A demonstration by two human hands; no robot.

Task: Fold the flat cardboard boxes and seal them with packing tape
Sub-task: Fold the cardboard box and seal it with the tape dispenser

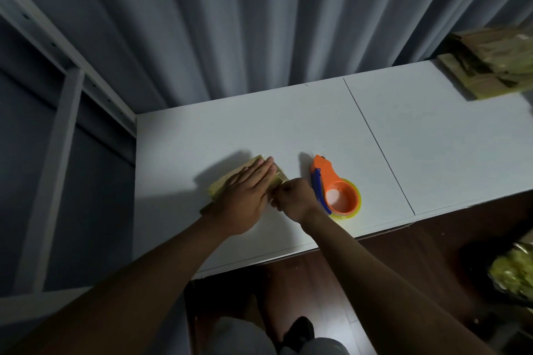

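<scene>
A small cardboard box (245, 179) is seen lying on the white surface (288, 124), near its front left part, and it is being pressed down from above by the left hand (245, 199). That grip is laid wide and flat: the fingers (264, 167) are stretched straight along the top of the box, so that most of the box is hidden beneath the palm and only its far end and left edge are shown. The right hand (294, 200) is held just beside the left, at the box's right edge, and its grip is drawn narrow, the fingers curled in as if a strip of tape were pinched there; whether tape is truly held cannot be told, since the spot is dim and small. The two hands are almost touching each other.

Just to the right of the right hand, an orange tape dispenser (334, 187) with a blue handle is set down on the surface, a roll of yellowish tape (356, 202) being carried in its ring. It is left untouched by either hand.

At the far right corner of the surface, well apart from the hands, a stack of flat cardboard (490, 66) is piled. Grey curtains (259, 23) are hung behind the surface.
</scene>
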